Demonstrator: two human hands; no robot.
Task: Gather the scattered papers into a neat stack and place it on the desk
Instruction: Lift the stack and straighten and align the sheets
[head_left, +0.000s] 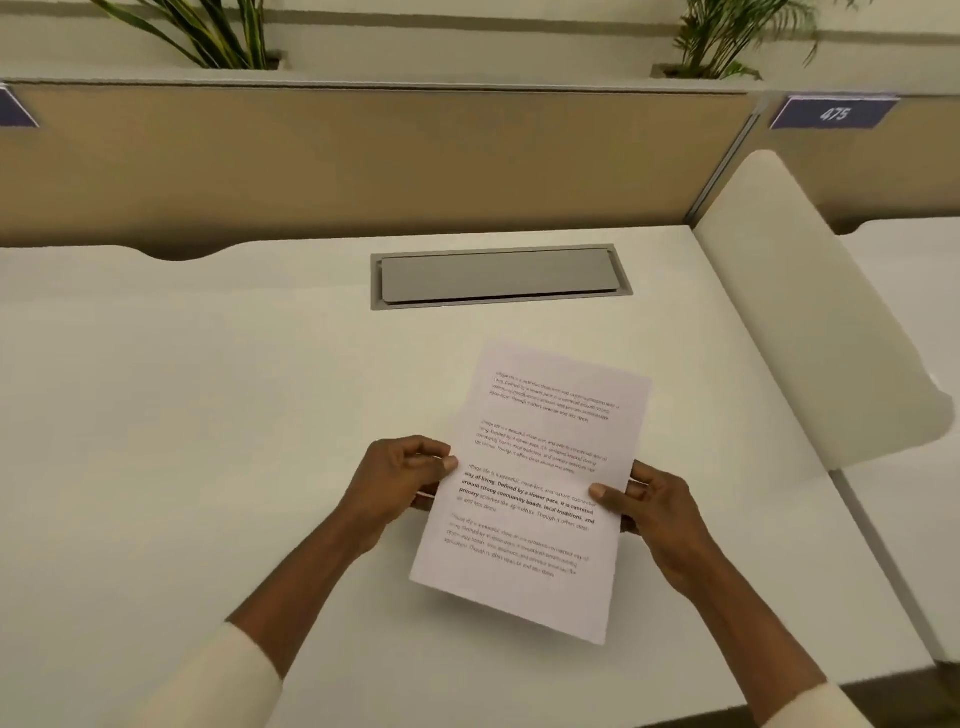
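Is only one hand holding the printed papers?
No, the left hand pinches the left edge of the printed papers and the right hand grips their right edge.

The papers (535, 488) are white with blocks of black print, and some lines are bold. The surface (208, 415) is cream and its hatch (498, 275) is grey. The partition (363, 156) is tan. The label (834, 113) is dark blue with white digits. The plant (218, 31) is green.

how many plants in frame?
2. The left plant stands behind the partition at top left; the right plant at top right, above the 475 sign. Both are cropped by the top edge; others may sit out of view.
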